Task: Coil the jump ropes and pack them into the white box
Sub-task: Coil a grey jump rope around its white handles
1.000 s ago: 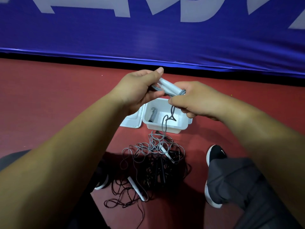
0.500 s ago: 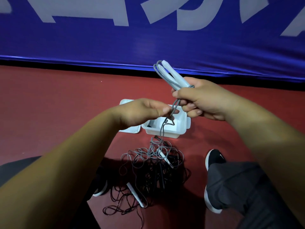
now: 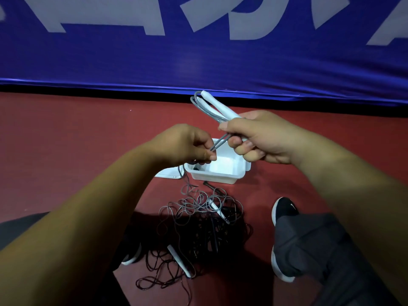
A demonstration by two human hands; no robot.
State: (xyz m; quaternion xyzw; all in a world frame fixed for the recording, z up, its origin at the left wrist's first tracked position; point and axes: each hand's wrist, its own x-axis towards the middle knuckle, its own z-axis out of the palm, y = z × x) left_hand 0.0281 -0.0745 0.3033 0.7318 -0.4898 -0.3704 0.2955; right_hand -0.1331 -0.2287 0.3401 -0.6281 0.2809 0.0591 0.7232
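A blue banner [image 3: 198, 51] with pale lettering is hung along the far edge of the red floor [image 3: 66, 140]. A grey trouser leg [image 3: 313, 244] and a black shoe [image 3: 284, 208] are seen at the lower right. A loose tangle of grey and dark jump ropes [image 3: 198, 226] is spread on the floor between the feet, with two white handles lying in it. Just beyond the tangle, the white box [image 3: 220, 173] is set open on the floor, and its lid [image 3: 167, 173] is laid flat against its left side; a small dark item is seen in the box's left corner.

Above the box, a white handle [image 3: 216, 104] and several folded loops of grey cord [image 3: 198, 103] are gripped together in the right hand [image 3: 260, 138], with the loops pointing up and away. Two strands of that cord are pinched between the thumb and fingers of the left hand [image 3: 187, 146], just beside the right hand.
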